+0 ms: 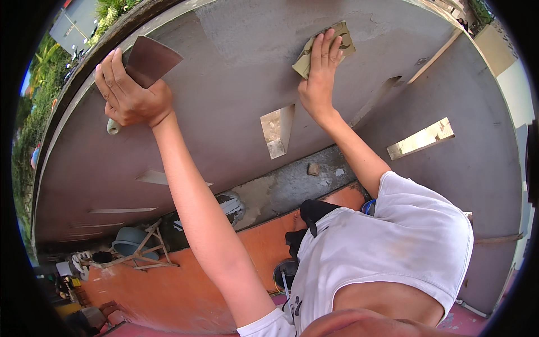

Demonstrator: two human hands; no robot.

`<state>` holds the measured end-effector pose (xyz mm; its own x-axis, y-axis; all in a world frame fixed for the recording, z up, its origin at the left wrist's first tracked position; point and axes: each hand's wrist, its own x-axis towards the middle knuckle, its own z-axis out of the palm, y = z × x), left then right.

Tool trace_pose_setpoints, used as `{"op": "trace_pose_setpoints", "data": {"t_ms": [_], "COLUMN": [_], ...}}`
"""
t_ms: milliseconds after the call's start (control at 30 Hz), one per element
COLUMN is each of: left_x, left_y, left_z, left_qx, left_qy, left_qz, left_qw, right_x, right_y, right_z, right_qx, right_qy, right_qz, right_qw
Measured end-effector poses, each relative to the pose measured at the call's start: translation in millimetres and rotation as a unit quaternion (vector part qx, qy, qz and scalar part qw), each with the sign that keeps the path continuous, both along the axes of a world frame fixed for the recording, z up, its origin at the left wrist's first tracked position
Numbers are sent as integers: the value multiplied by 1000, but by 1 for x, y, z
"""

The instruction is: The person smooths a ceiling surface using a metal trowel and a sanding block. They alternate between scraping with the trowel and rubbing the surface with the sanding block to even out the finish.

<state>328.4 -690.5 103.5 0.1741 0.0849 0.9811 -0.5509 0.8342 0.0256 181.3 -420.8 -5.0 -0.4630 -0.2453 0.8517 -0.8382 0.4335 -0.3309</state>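
My left hand (133, 92) is closed around the pale handle (113, 126) of a wide-bladed scraper. The scraper's dark, flat blade (151, 60) points up and to the right, close to the grey wall near its top edge. Farther right, my right hand (321, 81) presses a folded olive-green patterned sheet (342, 40) flat against the wall (224, 101). Its fingers lie stretched over the sheet; whether it is cloth or abrasive paper I cannot tell. A paler, rougher patch (247, 28) of wall shows between the two hands.
Slot openings (278, 132) pierce the wall, and a second wall (460, 168) meets it at the right. Below runs a grey ledge (264, 194) with a small block (313, 168). A blue-grey basin (135, 242) and a wooden stand (160, 247) sit at the lower left, by the orange surface (185, 286).
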Motion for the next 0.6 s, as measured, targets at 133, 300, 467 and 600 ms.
{"op": "trace_pose_setpoints", "data": {"t_ms": [133,300,467,600], "left_x": [-1,2,3,-4], "left_y": [6,9,12,18], "left_z": [1,3,2,-1], "left_qx": [2,-6,2,10], "left_qy": [-16,-35,-33,-21], "left_qz": [-20,4,2,19], "left_qw": [1000,999,999,1000], "right_x": [53,7,-111,-151], "right_y": [-68,-11,125,168], "right_z": [-16,-20,1,18], "right_qx": [41,87,17,-70], "right_qy": [32,52,-3,-48], "right_qz": [50,11,-200,-142], "right_qw": [997,995,980,986]}}
